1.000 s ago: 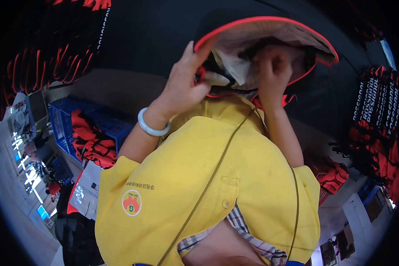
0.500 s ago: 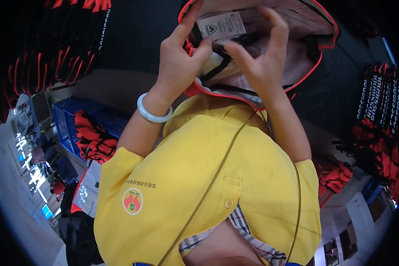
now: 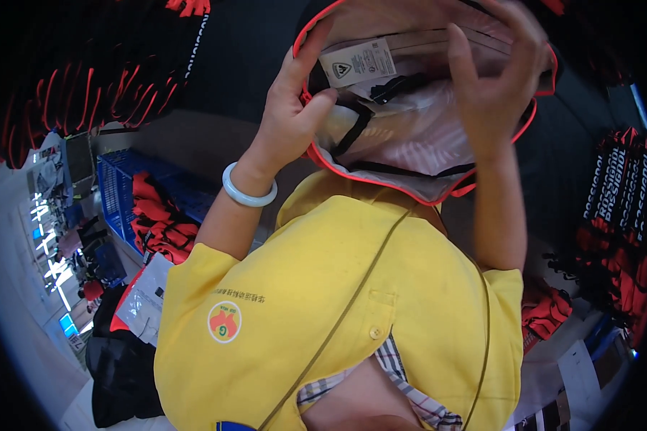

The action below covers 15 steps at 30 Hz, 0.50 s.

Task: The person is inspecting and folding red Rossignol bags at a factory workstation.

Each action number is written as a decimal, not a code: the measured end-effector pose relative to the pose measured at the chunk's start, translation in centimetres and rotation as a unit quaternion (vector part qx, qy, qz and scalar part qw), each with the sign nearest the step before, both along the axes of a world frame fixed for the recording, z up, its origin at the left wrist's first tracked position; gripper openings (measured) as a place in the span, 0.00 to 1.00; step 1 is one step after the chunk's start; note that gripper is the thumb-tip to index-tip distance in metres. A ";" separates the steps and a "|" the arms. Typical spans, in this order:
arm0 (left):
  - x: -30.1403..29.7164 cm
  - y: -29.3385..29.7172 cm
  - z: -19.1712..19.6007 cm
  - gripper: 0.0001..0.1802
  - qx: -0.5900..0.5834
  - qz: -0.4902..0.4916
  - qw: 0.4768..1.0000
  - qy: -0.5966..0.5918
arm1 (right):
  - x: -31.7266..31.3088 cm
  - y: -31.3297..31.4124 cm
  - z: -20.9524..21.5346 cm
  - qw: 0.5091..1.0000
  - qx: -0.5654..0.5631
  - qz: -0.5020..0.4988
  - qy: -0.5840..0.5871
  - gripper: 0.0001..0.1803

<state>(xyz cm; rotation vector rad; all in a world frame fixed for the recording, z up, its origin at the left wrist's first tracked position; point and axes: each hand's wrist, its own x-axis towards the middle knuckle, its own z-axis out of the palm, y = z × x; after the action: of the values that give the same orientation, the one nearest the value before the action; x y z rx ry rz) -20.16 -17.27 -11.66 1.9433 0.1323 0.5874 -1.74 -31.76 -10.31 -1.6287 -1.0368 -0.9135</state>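
Both my hands are raised in front of me, holding a black pouch with a red piped edge (image 3: pixel 381 179) open. Its pale lining (image 3: pixel 417 136) faces me, with a white label (image 3: pixel 357 61) and a black strap (image 3: pixel 384 87) inside. My left hand (image 3: pixel 294 115), with a pale bangle (image 3: pixel 248 194) on the wrist, pinches the left rim between thumb and fingers. My right hand (image 3: pixel 492 93) grips the upper right side, fingers curled over the rim. My yellow shirt (image 3: pixel 338 316) fills the lower middle.
A blue crate (image 3: pixel 118 183) at the left holds red and black fabric items (image 3: pixel 158 223). More black-and-red items hang at the upper left (image 3: pixel 86 93) and at the right (image 3: pixel 618 208). A clear plastic packet (image 3: pixel 142 302) and dark cloth (image 3: pixel 122 373) lie at the lower left.
Both hands have lifted the pouch higher and nearer to me and spread its mouth wider. The white label and lining now show.
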 end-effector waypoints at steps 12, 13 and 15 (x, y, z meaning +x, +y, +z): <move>5.4 4.8 6.8 0.10 0.172 0.077 0.982 0.004 | 6.9 0.6 6.8 0.823 -0.309 0.344 0.330 0.16; 5.5 6.2 7.4 0.09 0.088 0.002 0.995 0.056 | 7.4 0.4 7.9 0.819 -0.351 0.341 0.300 0.17; 5.9 7.3 9.1 0.11 0.015 -0.093 0.992 0.085 | 8.0 0.2 10.2 0.809 -0.395 0.356 0.249 0.19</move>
<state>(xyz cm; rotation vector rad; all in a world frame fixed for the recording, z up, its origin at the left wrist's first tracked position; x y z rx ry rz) -14.30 -10.02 -2.56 2.0073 0.0485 0.3037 6.23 -31.59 -0.07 -1.7299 -1.5689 0.5213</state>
